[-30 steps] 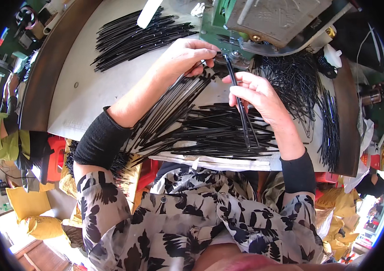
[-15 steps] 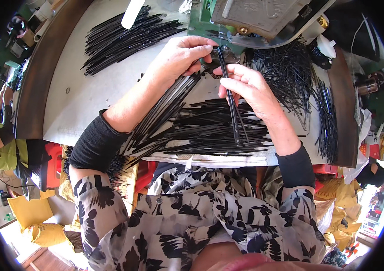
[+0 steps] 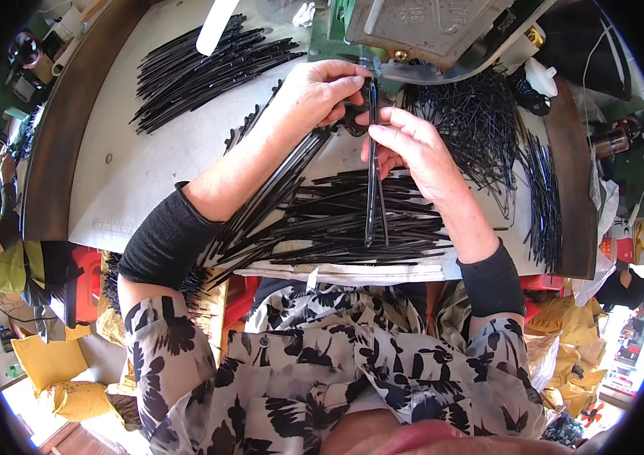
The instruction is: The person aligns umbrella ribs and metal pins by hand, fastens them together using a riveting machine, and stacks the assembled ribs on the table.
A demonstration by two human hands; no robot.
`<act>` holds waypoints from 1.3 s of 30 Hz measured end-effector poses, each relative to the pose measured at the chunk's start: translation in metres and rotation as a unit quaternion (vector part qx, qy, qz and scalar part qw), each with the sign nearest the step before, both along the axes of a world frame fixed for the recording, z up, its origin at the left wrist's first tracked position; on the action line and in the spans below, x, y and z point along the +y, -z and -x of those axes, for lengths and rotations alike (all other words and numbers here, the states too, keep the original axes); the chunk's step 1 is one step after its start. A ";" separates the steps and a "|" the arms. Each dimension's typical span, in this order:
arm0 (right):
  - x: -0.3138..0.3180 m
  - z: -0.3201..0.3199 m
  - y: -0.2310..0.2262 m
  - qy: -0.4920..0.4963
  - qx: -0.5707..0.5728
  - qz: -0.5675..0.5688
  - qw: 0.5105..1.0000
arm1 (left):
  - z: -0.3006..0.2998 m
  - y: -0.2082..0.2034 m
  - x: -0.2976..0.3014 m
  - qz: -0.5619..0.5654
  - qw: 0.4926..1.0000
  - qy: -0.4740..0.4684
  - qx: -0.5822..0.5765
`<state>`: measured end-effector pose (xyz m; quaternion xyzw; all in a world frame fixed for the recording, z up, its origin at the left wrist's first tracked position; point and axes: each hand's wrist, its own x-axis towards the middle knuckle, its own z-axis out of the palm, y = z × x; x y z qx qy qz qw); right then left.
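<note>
Both my hands are raised at the head of a green machine, around slim black strips (image 3: 371, 205) that look like umbrella ribs. My left hand (image 3: 329, 89) pinches their top end between thumb and fingertips, close under the machine. Just below, my right hand (image 3: 407, 142) has thumb and forefinger closed on the same strips. They hang nearly straight down toward me, with a thinner piece slightly apart on the right. Beneath them lies a loose pile of black strips (image 3: 322, 220). More strips (image 3: 280, 174) run slantwise beside my left forearm.
The machine's grey metal housing (image 3: 428, 30) overhangs the pale worktable (image 3: 113, 205). A neat bundle of black strips (image 3: 208, 72) lies far left; a tangled heap (image 3: 466, 125) and narrow bundle (image 3: 542, 205) lie right. A raised brown edge (image 3: 56, 167) borders the table.
The held strips have swung to hang more upright, their lower end moving left. Strip ends now show left of my left forearm. Both hands keep their hold.
</note>
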<state>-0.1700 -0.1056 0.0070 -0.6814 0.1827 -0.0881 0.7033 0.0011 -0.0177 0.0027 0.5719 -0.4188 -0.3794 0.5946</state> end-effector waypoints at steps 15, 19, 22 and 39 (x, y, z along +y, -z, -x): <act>-0.001 -0.002 0.002 0.004 -0.004 -0.017 1.000 | 0.003 -0.002 -0.002 -0.007 1.000 -0.006 0.016; -0.001 0.000 0.001 0.005 -0.002 -0.045 0.999 | 0.004 -0.004 0.000 -0.044 0.999 -0.023 0.024; -0.002 -0.002 0.001 0.002 0.003 -0.070 0.998 | -0.001 -0.003 0.001 -0.067 0.997 -0.026 0.011; -0.003 0.001 0.002 0.038 0.003 -0.074 0.997 | -0.001 -0.010 0.005 -0.060 0.998 0.011 -0.003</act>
